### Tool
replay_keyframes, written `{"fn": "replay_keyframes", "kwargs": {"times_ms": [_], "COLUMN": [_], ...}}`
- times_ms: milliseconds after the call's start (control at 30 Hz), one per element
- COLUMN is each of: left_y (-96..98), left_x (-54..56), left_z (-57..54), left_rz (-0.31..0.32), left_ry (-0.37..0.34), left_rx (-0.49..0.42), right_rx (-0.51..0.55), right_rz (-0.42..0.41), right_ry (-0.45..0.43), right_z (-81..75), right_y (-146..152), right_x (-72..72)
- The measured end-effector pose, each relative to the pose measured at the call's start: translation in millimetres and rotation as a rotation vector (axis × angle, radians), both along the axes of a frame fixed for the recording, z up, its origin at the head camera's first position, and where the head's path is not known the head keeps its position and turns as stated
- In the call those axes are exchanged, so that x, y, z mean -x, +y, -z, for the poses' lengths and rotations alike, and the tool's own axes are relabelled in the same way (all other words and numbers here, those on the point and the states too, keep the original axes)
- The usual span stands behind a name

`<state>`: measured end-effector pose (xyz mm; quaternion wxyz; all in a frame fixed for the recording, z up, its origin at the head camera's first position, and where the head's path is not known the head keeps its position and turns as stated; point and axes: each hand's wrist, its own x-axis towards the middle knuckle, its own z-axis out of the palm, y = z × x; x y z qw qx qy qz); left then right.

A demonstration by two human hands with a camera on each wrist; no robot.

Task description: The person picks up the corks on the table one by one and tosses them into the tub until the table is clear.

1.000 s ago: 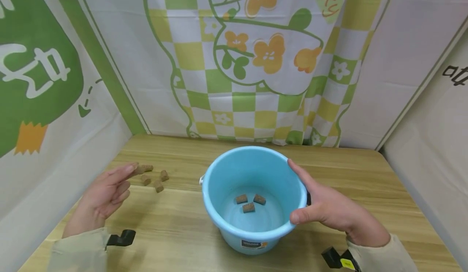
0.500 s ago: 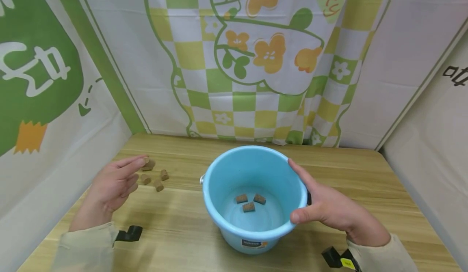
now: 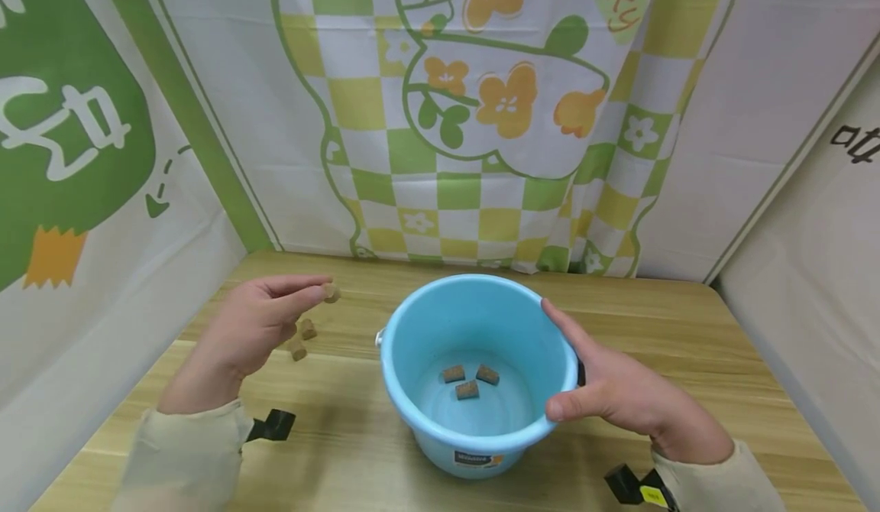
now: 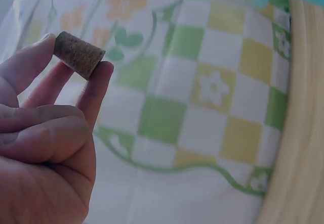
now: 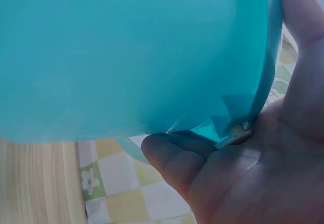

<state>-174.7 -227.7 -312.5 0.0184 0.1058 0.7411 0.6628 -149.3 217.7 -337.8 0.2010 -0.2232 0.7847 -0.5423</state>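
My left hand (image 3: 257, 325) pinches a cork (image 4: 79, 54) between thumb and fingertips, lifted over the wooden table left of the bucket. In the left wrist view the cork is a short brown speckled cylinder. Two corks (image 3: 308, 329) show on the table just beside that hand, which covers the spot behind it. My right hand (image 3: 612, 386) grips the right side of the light blue bucket (image 3: 393, 390), thumb on the rim. The right wrist view has its other fingers against the bucket's outer wall. Three corks (image 3: 467, 390) lie on the bucket's bottom.
The wooden table (image 3: 357, 451) runs back to a checked, flowered cloth (image 3: 457, 199). Pale printed walls stand at the left and right. A white handle joint (image 3: 380, 338) sticks out from the bucket's left side.
The left hand has closed its fingertips on a cork at the pile and carried it right, toward the bucket. The right hand and the bucket have stayed in place.
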Motion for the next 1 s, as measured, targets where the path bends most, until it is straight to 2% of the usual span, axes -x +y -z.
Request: {"fn": "replay_keyframes", "kwargs": {"times_ms": [133, 233, 300, 400, 567, 767, 1000], "left_y": [24.1, 39.0, 47.6, 58.9, 71.7, 82.7, 91.2], "left_x": [-5.1, -7.9, -9.5, -10.7, -11.1, -11.1, -9.0], "left_z": [-17.6, -26.1, -28.9, -29.7, -26.9, -22.6, -19.0], "left_rz": [-0.016, 0.011, 0.036, 0.081, 0.168, 0.196, 0.261], "left_ry": [0.036, 0.079, 0.115, 0.160, 0.155, 0.142, 0.131], "left_rx": [0.223, 0.322, 0.358, 0.357, 0.314, 0.351, 0.362], "right_rx": [-0.003, -0.012, -0.018, -0.014, 0.007, 0.017, 0.024], "right_rz": [0.001, 0.003, 0.006, 0.004, -0.008, -0.012, -0.020], "right_ry": [0.003, 0.003, 0.004, 0.001, -0.001, -0.001, 0.011], "right_z": [-0.2, 0.0, 0.1, 0.4, 0.6, 1.5, 1.8], "right_y": [0.2, 0.4, 0.4, 0.2, -0.1, 0.3, 0.6], "right_x": [-0.4, -0.4, -0.3, 0.0, 0.4, 1.1, 1.1]}}
